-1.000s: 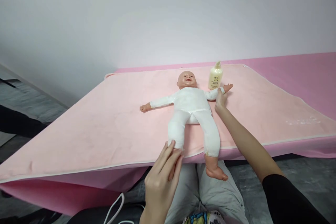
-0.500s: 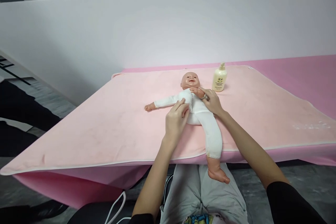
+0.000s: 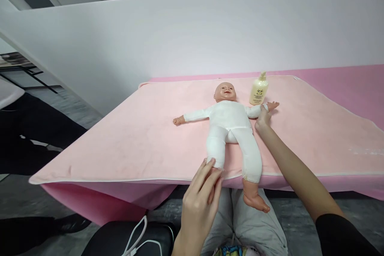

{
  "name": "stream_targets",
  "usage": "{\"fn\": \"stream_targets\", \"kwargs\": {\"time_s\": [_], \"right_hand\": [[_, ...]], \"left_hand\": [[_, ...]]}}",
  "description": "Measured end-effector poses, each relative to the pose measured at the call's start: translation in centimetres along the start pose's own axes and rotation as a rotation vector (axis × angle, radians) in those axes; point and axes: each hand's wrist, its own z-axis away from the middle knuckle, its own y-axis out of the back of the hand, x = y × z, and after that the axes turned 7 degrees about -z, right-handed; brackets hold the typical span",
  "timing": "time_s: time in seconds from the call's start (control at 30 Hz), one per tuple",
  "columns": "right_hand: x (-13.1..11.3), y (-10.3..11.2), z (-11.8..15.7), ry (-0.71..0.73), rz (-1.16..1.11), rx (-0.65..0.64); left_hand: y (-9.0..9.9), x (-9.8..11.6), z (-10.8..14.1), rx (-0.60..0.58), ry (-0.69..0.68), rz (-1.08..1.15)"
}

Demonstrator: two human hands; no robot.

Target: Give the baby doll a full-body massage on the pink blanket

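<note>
A baby doll [image 3: 230, 115] with a white cloth body and a bare plastic head lies on its back on a pale pink blanket [image 3: 135, 144]. Its arms are spread out to both sides, and its legs point toward me. My left hand [image 3: 200, 200] is closed round the lower end of the doll's leg on the left, hiding most of that foot. The doll's other foot [image 3: 255, 197] hangs past the table edge, above my lap. My right hand [image 3: 264, 120] grips the doll's arm at the wrist, just in front of a pale yellow pump bottle [image 3: 258, 90].
A pink cover [image 3: 345, 88] lies under the blanket, and a white wall [image 3: 195, 36] rises behind it. On the left, a person's dark-clad legs [image 3: 39, 120] show beyond the table. A white cable [image 3: 138, 234] rests on a black surface [image 3: 156, 240] at lower left.
My right hand has drawn the doll's arm from across its chest out to the right. My left hand has moved down toward me, and the leg there now lies straight. The view has shifted slightly.
</note>
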Motion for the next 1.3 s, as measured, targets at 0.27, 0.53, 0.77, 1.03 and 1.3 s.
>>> {"fn": "stream_targets", "kwargs": {"time_s": [0.27,0.53,0.77,1.03,1.3], "right_hand": [[-2.7,-0.8,2.5,0.188,0.102,-0.280],[-4.2,-0.9,4.4,0.474,0.434,-0.734],[-3.2,-1.2,2.9,0.073,0.072,-0.240],[-2.1,-0.1,0.9,-0.327,-0.002,0.246],[-3.3,-1.0,3.3,0.231,0.121,-0.299]], "left_hand": [[-4.6,-2.9,-7.1,0.051,0.003,0.046],[-7.8,-4.2,-10.1,-0.046,0.028,0.099],[-2.2,-2.1,-4.5,0.072,0.007,0.018],[0.1,0.0,2.5,0.041,-0.002,-0.048],[-4.0,-2.0,-5.9,0.149,-0.050,0.040]]}}
